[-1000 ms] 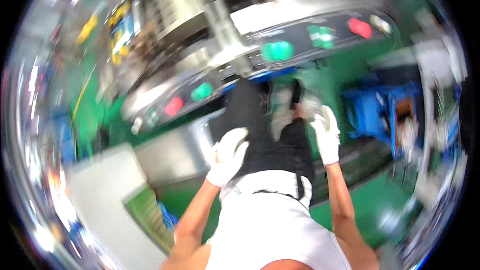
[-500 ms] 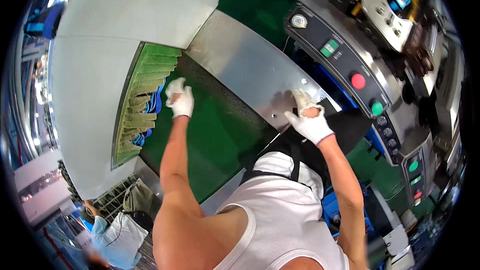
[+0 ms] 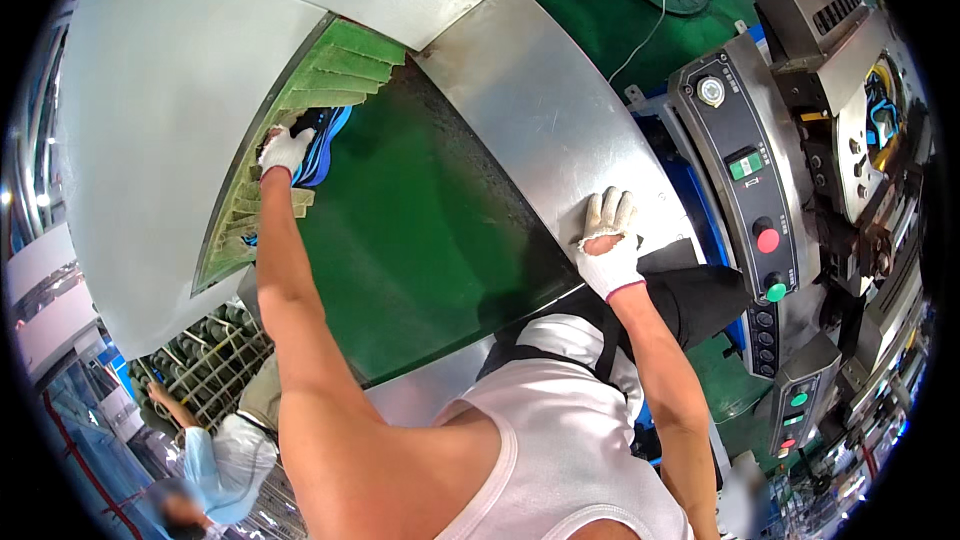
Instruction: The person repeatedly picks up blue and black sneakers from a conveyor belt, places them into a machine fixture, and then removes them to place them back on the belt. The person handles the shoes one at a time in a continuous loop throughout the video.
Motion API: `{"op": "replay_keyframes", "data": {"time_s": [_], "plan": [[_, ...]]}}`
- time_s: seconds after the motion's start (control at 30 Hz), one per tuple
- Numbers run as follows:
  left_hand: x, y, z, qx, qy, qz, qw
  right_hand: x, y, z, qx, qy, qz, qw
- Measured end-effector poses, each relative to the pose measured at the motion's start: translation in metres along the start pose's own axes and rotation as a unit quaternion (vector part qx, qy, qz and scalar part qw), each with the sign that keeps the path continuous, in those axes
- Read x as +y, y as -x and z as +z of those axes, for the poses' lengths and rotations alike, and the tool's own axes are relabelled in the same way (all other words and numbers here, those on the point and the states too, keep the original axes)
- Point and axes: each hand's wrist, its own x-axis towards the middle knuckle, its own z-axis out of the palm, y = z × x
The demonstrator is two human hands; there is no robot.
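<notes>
My left hand (image 3: 286, 150), in a white glove, reaches into the green strip curtain (image 3: 335, 65) of a large grey machine housing. It is against a black and blue striped item (image 3: 322, 150) that sticks out between the strips; its exact kind is unclear. The fingertips are partly hidden there, so I cannot tell whether they grip it. Another small blue piece (image 3: 250, 239) shows lower in the curtain. My right hand (image 3: 609, 240), gloved with cut fabric baring some skin, rests open on the metal ledge (image 3: 540, 90), fingers stretched out, holding nothing.
A green conveyor belt (image 3: 420, 220) runs out from the curtain. To the right stands a control panel (image 3: 745, 170) with red and green buttons, beside other machinery. At lower left, a person (image 3: 235, 460) in light blue works by a wire rack (image 3: 215, 355) of dark items.
My left hand has moved from above the belt into the curtain, up to the blue striped item. My right hand stays on the ledge. The whole view has shifted.
</notes>
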Motion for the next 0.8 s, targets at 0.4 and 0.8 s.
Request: {"op": "replay_keyframes", "data": {"time_s": [0.4, 0.8], "plan": [[0.085, 0.118, 0.010, -0.035, -0.119, 0.211, 0.970, 0.011, -0.010, 0.010, -0.004, -0.119, 0.070, 0.990], [0.225, 0.378, -0.061, -0.155, 0.337, 0.602, 0.707, 0.093, 0.104, -0.075, -0.113, -0.779, 0.155, 0.598]]}}
